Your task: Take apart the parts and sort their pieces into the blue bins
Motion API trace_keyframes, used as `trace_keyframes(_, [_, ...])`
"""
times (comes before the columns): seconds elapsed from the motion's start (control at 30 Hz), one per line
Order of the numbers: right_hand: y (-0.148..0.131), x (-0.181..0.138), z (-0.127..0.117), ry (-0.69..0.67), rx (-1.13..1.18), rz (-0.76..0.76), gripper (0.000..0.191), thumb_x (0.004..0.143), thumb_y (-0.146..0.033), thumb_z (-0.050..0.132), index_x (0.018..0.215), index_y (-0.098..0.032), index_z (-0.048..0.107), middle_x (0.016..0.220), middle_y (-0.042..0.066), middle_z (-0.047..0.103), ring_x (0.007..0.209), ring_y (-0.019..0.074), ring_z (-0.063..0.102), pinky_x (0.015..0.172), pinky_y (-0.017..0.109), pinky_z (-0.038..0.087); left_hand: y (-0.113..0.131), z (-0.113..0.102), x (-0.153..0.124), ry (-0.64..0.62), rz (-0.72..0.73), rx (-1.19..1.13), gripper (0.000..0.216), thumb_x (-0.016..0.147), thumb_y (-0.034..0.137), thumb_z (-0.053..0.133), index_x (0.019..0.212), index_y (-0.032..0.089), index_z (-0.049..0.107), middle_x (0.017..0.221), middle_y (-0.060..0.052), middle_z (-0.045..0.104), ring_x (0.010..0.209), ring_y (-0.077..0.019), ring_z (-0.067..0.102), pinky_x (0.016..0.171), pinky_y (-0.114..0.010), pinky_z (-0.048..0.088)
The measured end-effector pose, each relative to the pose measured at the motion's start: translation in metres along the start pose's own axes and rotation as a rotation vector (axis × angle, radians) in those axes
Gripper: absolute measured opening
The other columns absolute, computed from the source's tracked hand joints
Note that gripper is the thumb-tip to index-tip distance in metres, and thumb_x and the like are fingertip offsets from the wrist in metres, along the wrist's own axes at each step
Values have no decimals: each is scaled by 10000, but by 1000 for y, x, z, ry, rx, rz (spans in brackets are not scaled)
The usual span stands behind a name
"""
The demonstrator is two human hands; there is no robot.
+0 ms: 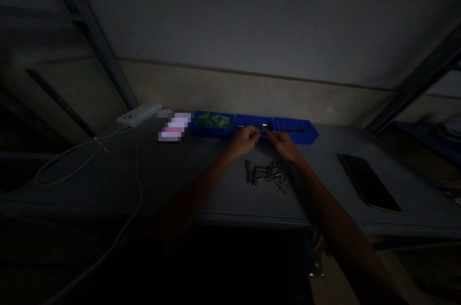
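Observation:
My left hand (pixel 245 141) and my right hand (pixel 285 145) are close together in front of the middle blue bin (pixel 254 119). The fingers of both are pinched. A small shiny metal piece (pixel 263 128) shows at my right fingertips. Whatever my left fingers hold is too small and dark to make out. Just below the hands, a loose pile of slim metal parts (pixel 273 173) lies on the grey table (pixel 216 194). My hands partly hide the middle bin, where bits of metal glint.
The left blue bin (pixel 212 133) contains green packets (pixel 213 120); the right blue bin (pixel 304 138) has dark thin pieces inside. A lit phone (pixel 175 127) and a white device (pixel 139 115) with a cable (pixel 137 165) are at left. At right lies a dark flat device (pixel 369 182).

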State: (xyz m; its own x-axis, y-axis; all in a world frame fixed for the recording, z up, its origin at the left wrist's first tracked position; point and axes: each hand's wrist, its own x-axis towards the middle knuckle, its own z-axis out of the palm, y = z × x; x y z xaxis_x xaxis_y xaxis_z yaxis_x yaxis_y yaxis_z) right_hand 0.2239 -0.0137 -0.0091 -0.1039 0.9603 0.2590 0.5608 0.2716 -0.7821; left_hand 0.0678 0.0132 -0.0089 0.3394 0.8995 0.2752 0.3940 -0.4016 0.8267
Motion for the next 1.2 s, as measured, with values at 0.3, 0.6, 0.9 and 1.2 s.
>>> trace_keyframes(0.3, [4, 0, 6, 64, 87, -70, 394, 742, -568, 463, 662, -184, 425, 580, -41, 383, 550, 97, 357, 522, 234, 292, 0, -4, -1, -5, -42, 103, 388, 863, 397, 351, 710, 131, 589, 627, -23, 605, 601, -131, 557, 566, -230, 393])
trace_keyframes(0.6, [-1, -1, 5, 23, 68, -42, 467, 781, -611, 358, 619, -180, 434, 558, -34, 366, 546, 104, 351, 524, 240, 283, 3, -4, -1, -25, 27, 97, 217, 833, 276, 437, 694, 149, 547, 651, -12, 608, 627, -122, 555, 598, -228, 412])
trace_keyframes(0.9, [1, 0, 4, 63, 75, -57, 428, 747, -594, 426, 617, -186, 410, 562, -42, 342, 526, 91, 318, 505, 238, 265, 2, 1, -2, -10, 58, -27, 107, 812, 235, 479, 805, 146, 539, 706, -12, 617, 670, -121, 581, 637, -233, 439])
trace_keyframes(1.2, [1, -1, 5, 59, 125, -115, 388, 736, -566, 486, 677, -187, 428, 592, -44, 384, 563, 98, 364, 535, 233, 303, 6, -6, -1, -62, 3, 62, 278, 854, 283, 395, 688, 143, 569, 628, -16, 607, 606, -124, 563, 589, -224, 414])
